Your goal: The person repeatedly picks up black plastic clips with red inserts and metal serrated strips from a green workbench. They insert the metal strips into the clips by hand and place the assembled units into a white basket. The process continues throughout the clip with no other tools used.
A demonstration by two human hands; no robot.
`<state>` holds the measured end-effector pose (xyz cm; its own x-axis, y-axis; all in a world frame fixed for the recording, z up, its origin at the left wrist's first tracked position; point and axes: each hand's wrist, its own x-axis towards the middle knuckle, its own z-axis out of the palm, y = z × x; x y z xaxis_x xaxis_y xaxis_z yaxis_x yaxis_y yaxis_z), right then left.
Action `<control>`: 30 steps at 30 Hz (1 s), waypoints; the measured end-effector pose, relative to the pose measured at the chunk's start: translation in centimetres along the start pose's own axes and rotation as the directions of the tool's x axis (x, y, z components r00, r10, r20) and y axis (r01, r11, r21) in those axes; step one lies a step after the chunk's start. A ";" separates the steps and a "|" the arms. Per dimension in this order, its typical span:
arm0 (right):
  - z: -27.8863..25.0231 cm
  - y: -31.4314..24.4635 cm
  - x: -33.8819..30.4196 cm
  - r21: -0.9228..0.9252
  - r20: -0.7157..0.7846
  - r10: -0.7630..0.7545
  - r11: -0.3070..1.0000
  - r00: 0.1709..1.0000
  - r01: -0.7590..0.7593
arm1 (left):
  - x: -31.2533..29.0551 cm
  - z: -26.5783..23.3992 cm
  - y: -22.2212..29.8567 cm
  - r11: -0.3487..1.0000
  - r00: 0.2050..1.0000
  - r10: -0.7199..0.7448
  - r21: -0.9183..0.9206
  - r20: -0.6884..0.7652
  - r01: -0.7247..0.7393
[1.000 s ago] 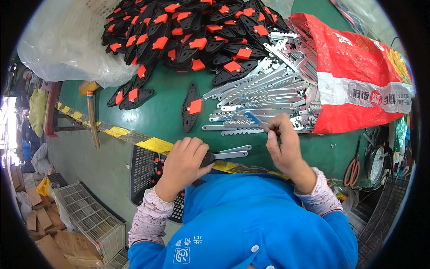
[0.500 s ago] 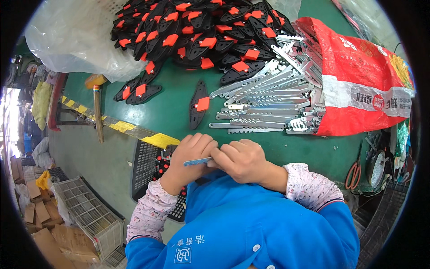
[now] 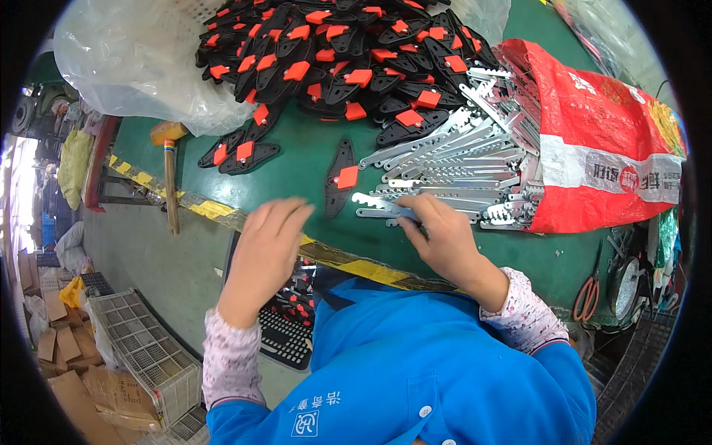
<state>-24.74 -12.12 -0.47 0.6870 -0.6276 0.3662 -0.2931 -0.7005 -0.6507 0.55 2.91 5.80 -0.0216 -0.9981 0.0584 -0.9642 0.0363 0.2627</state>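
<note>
Pinched between the thumb and fingers of my right hand (image 3: 451, 239) is a notched metal strip (image 3: 375, 202), its toothed end pointing left. It hovers at the front of a heap of similar silver strips (image 3: 445, 159). My left hand (image 3: 265, 256) is raised at the table's front edge, slightly blurred, with its fingers stretched out and nothing visible in it. Between and beyond my hands, a single black pointed plate with a red block (image 3: 341, 180) lies on the green table (image 3: 297, 159). A large pile of the same black plates (image 3: 326, 55) covers the back.
A red woven sack (image 3: 593, 141) spills the strips at the right. A mallet (image 3: 170, 174) lies at the left table edge, near clear plastic (image 3: 141, 67). Scissors (image 3: 588, 293) lie at the right. Below the edge stands a black crate (image 3: 282, 341) holding red-and-black parts.
My hands were together at the front edge with a metal strip between them. They have separated: the right moved forward with a strip to the heap, the left moved left.
</note>
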 end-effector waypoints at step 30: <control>-4.3 1.9 -2.1 0.169 0.007 0.281 0.946 0.960 -0.278 | 4.8 8.7 0.8 0.954 0.943 0.010 -0.280 -0.334 -0.109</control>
<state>-29.55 -13.58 0.36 0.5816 -0.7968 0.1640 -0.3559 -0.4304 -0.8295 -2.62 -2.29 -2.11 0.0586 -0.9235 0.3791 -0.8431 0.1575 0.5142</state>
